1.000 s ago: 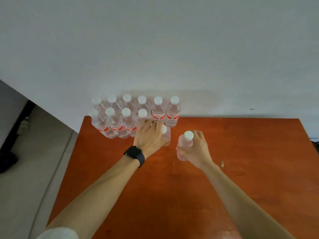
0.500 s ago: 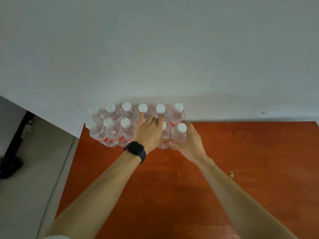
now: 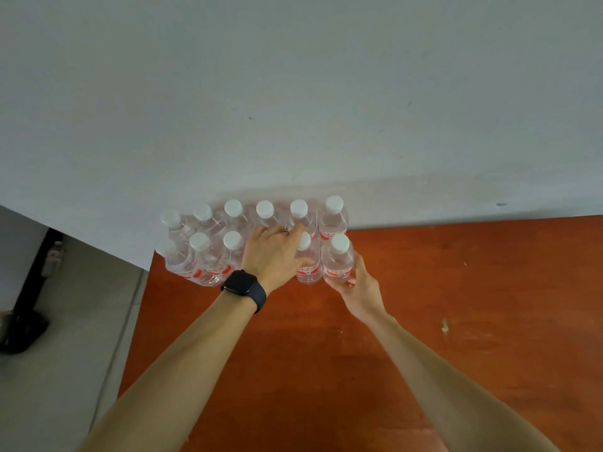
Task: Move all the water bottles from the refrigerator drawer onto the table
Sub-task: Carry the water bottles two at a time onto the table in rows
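We see two bare forearms, no sleeve showing on either one. The left hand (image 3: 272,256) has a thin ring (image 3: 287,232) on one finger, only a sliver of its band visible. On the left wrist sits a black smartwatch (image 3: 242,283), its face a rounded dark rectangle with nothing lit on it, held by a matte black strap that wraps round the wrist. The right hand (image 3: 360,288) and its wrist carry nothing that we can make out: no ring, no band.
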Demonstrator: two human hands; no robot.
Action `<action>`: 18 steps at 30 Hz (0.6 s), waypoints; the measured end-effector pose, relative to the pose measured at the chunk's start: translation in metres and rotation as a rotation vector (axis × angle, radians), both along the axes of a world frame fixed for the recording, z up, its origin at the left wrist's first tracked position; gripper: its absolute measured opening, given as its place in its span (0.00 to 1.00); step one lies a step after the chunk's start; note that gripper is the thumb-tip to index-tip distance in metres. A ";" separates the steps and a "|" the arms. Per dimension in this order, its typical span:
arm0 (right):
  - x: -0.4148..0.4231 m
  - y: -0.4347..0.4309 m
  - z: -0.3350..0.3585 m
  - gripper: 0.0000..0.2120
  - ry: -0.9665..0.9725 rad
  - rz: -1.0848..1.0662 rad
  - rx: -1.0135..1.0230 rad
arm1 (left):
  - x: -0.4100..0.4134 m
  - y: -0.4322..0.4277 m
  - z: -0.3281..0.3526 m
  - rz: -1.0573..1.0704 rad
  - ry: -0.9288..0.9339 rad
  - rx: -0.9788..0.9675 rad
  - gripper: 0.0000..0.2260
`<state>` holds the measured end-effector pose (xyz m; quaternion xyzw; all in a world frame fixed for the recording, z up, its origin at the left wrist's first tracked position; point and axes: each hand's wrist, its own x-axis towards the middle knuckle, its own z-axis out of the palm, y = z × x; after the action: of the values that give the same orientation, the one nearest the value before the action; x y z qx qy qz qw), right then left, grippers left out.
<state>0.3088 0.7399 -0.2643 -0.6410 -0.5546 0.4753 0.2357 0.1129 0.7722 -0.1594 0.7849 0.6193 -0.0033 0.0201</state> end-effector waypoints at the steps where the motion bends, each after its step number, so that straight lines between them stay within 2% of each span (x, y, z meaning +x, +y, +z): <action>1: -0.002 0.000 -0.002 0.39 0.009 -0.017 0.010 | 0.001 0.000 0.000 0.007 0.004 0.005 0.29; 7: 0.001 0.006 -0.006 0.40 0.040 0.014 0.002 | 0.004 -0.001 -0.001 0.038 -0.008 0.038 0.28; 18: 0.001 0.012 -0.004 0.41 0.031 0.054 -0.001 | 0.004 0.008 -0.001 -0.008 0.122 0.075 0.31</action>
<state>0.3094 0.7518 -0.2686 -0.6185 -0.5676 0.4917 0.2314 0.1169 0.7797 -0.1608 0.7859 0.6159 -0.0281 -0.0472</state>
